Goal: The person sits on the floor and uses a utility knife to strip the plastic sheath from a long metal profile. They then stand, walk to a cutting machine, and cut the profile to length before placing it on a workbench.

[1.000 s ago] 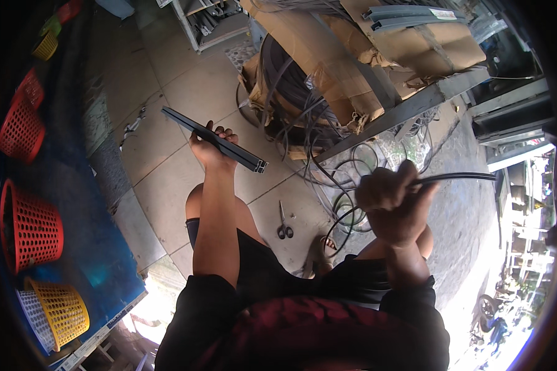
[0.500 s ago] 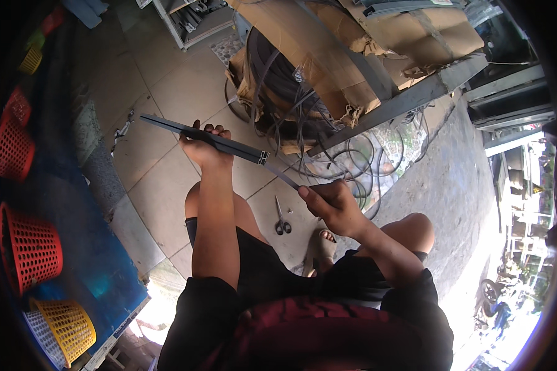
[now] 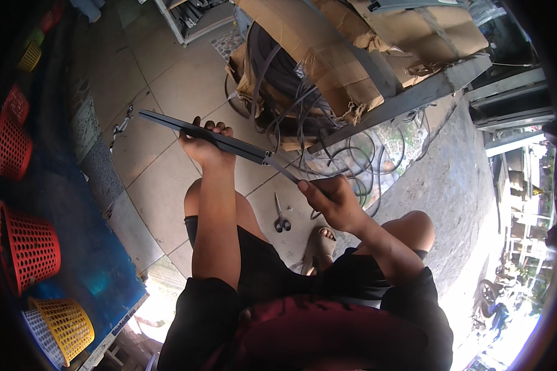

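Observation:
My left hand (image 3: 207, 148) is wrapped round a long dark grey metal profile (image 3: 244, 149), palm beneath it and fingertips curled over its far side. Grooves run along the bar, and its right end shows a hollow cross-section. From that end a flat grey strip (image 3: 283, 168) reaches to my right hand (image 3: 335, 203), which pinches it between thumb and fingers. Whether the strip sits inside a groove at the profile's end is too small to tell. On the floor below, between my knees, lie scissors (image 3: 281, 217) with black handles.
Large coils of dark strip (image 3: 272, 68) stand among torn cardboard (image 3: 315, 46) beside a metal frame (image 3: 408, 99), with loose loops (image 3: 359, 154) trailing on the floor. At left, red baskets (image 3: 34, 247) and a yellow basket (image 3: 65, 328) rest on a blue surface (image 3: 105, 272).
Both hands keep their grips. My right hand and the strip have shifted very slightly upward, and the view has moved a little.

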### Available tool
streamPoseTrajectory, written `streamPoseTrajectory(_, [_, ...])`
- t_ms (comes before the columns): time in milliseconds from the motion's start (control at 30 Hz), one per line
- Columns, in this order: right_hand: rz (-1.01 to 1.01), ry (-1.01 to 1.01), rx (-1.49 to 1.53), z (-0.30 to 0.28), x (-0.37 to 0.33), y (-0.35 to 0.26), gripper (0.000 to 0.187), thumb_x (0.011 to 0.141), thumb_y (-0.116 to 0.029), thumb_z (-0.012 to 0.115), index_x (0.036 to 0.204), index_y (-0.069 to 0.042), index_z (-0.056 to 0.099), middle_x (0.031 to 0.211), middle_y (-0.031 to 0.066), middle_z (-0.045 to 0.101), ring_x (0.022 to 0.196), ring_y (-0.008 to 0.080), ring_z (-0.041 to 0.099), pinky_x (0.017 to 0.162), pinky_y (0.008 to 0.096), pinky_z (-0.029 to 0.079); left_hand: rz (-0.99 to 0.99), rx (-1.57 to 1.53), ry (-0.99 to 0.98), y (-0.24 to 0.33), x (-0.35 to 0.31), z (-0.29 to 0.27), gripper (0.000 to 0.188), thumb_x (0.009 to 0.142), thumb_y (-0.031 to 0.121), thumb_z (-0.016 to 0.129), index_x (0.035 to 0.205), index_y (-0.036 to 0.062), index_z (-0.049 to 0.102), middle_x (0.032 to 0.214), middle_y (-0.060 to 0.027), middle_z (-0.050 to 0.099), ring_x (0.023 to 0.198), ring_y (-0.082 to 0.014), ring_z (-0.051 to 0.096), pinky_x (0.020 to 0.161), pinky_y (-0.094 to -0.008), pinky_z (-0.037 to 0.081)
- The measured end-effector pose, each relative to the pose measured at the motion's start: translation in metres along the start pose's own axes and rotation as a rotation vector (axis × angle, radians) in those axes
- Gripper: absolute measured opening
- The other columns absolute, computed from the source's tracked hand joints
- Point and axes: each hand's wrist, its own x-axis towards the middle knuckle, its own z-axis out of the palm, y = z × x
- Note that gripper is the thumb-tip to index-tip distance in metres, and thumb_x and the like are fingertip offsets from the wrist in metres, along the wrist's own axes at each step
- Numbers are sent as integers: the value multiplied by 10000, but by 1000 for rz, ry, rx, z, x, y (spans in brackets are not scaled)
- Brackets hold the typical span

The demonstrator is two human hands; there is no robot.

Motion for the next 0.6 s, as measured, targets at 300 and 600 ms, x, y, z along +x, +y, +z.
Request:
streamPoseTrajectory(300, [-55,8,-126,-6,1,-8,452,1072,-275,682,767,58,663,580,185,487,552,308,389,579,428,436,56,93,-22,6,-1,3,473,1084,542,303,1222,131,492,787,-37,462,625,-183,455,591,-353,375])
streamPoseTrajectory(600, [-134,-22,-144,-13,5,-4,445,1066,-228,685,745,71,614,599,206,469,569,330,360,572,435,413,176,239,-100,3,-18,17,554,1103,621,292,1294,152,518,713,-33,481,587,-194,483,554,-364,399])
